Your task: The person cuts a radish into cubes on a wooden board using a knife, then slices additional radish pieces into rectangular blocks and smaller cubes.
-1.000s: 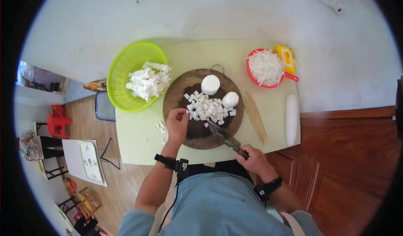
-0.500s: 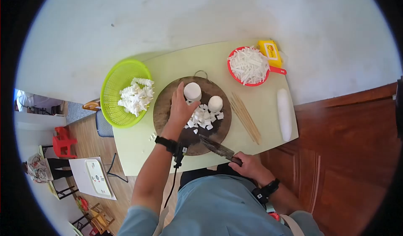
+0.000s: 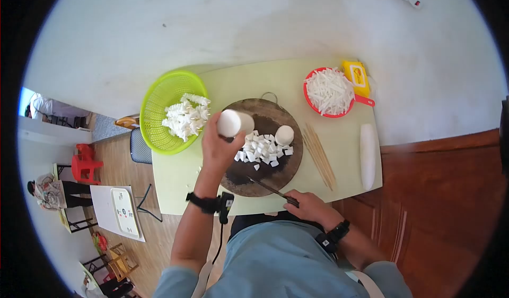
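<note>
You stand at a pale green table (image 3: 318,189) pushed against a white wall, with wooden flooring to your right and, far to the left, red plastic chairs (image 3: 82,162) on a lower floor.

A round wooden chopping board (image 3: 265,173) lies in the middle of the table. Your left hand (image 3: 220,147) is wrapped around one white radish cylinder (image 3: 233,123), lifted above the board's left side with its cut face turned up toward you. Your right hand (image 3: 307,205) is closed on the handle of one cleaver (image 3: 268,187), whose blade rests low over the board's near edge.

On the board you have one shorter radish piece (image 3: 284,135) standing upright, and a heap of small white cubes (image 3: 262,150), too many to count.

One green basket (image 3: 159,112) of cut white pieces overhangs the table's left edge. One red bowl (image 3: 314,100) of white strips sits at the far right, with one yellow box (image 3: 356,78) touching it. A bundle of bamboo skewers (image 3: 319,156) lies just right of the board, and one whole peeled radish (image 3: 367,154) lies along the right edge.

Bare tabletop shows at the near left corner and behind the board.
</note>
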The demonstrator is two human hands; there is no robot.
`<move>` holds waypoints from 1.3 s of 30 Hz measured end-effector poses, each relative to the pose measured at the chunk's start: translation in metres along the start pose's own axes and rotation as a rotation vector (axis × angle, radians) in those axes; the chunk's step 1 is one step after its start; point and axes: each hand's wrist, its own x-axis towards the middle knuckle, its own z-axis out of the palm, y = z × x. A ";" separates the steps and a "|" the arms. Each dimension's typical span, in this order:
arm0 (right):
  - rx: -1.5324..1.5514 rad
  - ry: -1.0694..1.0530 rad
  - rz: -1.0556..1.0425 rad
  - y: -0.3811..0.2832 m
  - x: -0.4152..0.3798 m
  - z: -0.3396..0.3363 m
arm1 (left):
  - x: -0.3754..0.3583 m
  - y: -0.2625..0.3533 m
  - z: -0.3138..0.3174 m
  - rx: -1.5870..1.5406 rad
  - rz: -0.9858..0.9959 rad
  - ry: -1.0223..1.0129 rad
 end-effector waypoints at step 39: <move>0.014 0.233 -0.004 -0.029 0.115 -0.018 | -0.149 -0.077 -0.055 0.041 -0.388 0.063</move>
